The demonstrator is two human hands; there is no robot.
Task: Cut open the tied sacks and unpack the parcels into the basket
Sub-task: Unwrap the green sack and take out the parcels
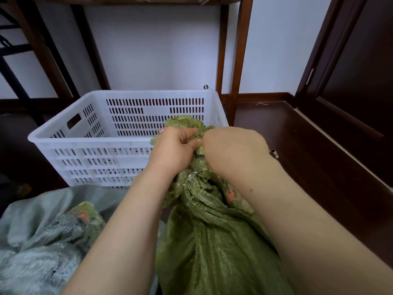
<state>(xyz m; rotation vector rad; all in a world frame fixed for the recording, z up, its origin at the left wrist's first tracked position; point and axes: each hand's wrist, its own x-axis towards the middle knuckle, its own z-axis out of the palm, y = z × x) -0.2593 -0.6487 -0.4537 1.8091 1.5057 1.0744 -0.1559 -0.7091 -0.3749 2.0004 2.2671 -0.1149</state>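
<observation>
The left hand (170, 150) pinches the bunched neck of the green sack (212, 241) with curled fingers, and the right hand (231, 150) clenches the same bunch from the other side, knuckles almost touching the left; its fingertips are hidden behind the back of the hand. The neck is gathered tight between them, with frayed weave sticking up above the fists. A small metal tip (274, 154) shows just past the right wrist, and I cannot tell whether it is a blade. If it is, the hands sit so close that a slip would likely meet the left fingers. Pulling the weave apart by force could tear it suddenly and spill the parcels, which are out of sight inside, onto the dark floor (297, 135) at the right. The white basket (63, 141) stands just beyond the hands, to the left. A grey sack (32, 241) lies near left and could snag an elbow.
</observation>
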